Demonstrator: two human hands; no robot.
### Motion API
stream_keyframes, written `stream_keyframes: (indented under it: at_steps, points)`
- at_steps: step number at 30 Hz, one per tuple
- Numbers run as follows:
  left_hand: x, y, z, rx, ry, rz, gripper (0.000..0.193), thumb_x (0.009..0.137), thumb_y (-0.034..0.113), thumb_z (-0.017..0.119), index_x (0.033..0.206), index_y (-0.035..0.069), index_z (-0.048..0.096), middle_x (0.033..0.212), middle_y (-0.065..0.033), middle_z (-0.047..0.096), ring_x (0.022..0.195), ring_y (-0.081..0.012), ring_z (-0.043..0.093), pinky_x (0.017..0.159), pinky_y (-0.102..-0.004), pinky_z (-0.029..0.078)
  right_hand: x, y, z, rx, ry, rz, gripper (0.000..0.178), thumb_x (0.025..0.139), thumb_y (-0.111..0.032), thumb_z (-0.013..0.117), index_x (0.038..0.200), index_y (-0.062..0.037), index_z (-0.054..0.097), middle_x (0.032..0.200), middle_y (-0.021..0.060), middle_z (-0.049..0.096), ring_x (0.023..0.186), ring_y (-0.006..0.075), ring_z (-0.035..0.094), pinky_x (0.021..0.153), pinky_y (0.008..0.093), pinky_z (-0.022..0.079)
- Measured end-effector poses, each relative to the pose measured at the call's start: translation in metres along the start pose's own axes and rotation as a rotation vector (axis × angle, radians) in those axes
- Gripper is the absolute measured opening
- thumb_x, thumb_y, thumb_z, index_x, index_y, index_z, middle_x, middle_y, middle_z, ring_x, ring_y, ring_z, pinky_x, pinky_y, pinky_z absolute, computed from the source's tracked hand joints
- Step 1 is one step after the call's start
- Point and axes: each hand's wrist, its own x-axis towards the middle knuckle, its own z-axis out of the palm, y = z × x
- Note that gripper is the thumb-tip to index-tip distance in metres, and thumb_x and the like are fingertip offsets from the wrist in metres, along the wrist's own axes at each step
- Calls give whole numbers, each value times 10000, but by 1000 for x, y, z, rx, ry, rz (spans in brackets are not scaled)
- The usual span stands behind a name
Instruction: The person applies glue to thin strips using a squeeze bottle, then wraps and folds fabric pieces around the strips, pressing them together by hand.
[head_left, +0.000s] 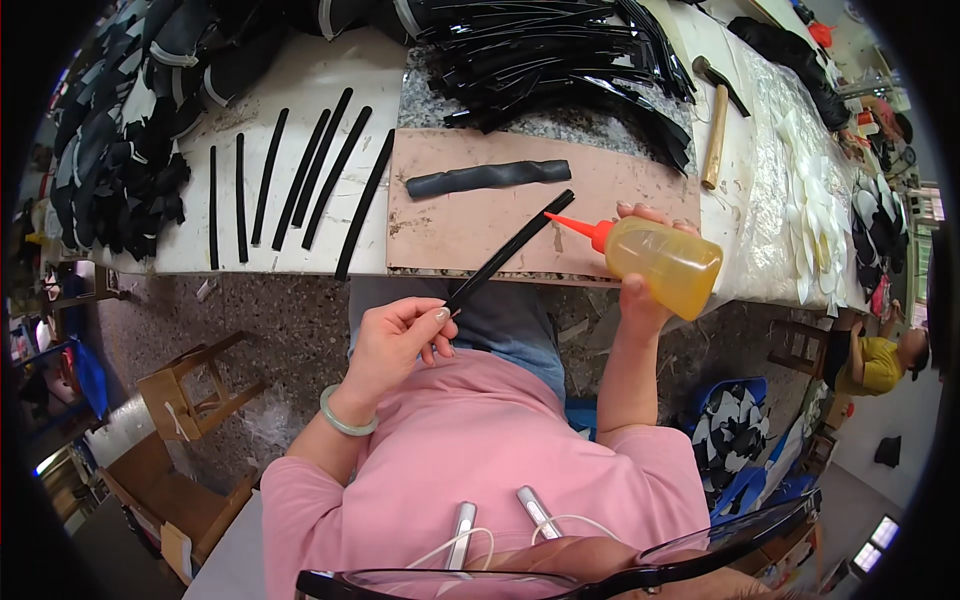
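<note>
Between the thumb and fingers of my left hand (pixel 408 340) is the lower end of a glossy black strip (pixel 510 247), slanting up and right over the board's front edge. My right hand (pixel 645 300) grips a squeeze bottle (pixel 665 262) of yellow liquid, tilted on its side. Its red pointed nozzle (pixel 575 226) reaches toward the strip's upper end; whether the tip touches it I cannot tell. Above the strip, a dark, slightly twisted rubbery piece (pixel 488 178) lies on the pinkish-brown board (pixel 430 235).
Several narrow black strips (pixel 322 180) lie side by side at left, with heaped dark pieces (pixel 110 170) beyond. Glossy black strips (pixel 540 55) pile at the back. A hammer (pixel 717 135) and white pieces (pixel 805 215) lie right. A wooden stool (pixel 195 385) stands on the floor.
</note>
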Motion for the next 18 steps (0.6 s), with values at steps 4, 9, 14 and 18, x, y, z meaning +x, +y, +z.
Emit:
stream_keyframes:
  at_steps: [4, 9, 14, 18]
  points:
    - [-1, -1, 0, 10, 6, 9, 178, 918, 68, 562, 1036, -51, 621, 794, -94, 651, 628, -103, 619, 487, -192, 461, 9, 3, -5, -3, 109, 27, 728, 770, -313, 761, 1321, -67, 354, 1195, 234, 537, 1095, 383, 555, 937, 504, 452]
    - [0, -2, 0, 14, 12, 13, 177, 918, 71, 565, 1037, -45, 623, 793, -89, 651, 627, -99, 616, 492, -191, 456, 9, -1, -6, -33, 132, 29, 661, 784, -290, 734, 1292, -45, 390, 1179, 241, 545, 1090, 393, 557, 932, 496, 465]
    - [-1, -1, 1, 30, 12, 12, 177, 916, 77, 568, 1031, -46, 623, 788, -82, 649, 622, -94, 612, 492, -187, 451, 16, 0, -6, -36, 212, 71, 667, 782, -269, 733, 1291, -19, 381, 1169, 235, 553, 1070, 389, 569, 932, 498, 463]
    - [-1, 0, 1, 18, 16, -4, 175, 916, 77, 568, 1027, -46, 624, 789, -82, 649, 620, -94, 612, 491, -185, 450, 7, -4, 0, 5, 185, 101, 650, 786, -272, 728, 1283, -23, 393, 1168, 234, 553, 1063, 387, 573, 930, 506, 462]
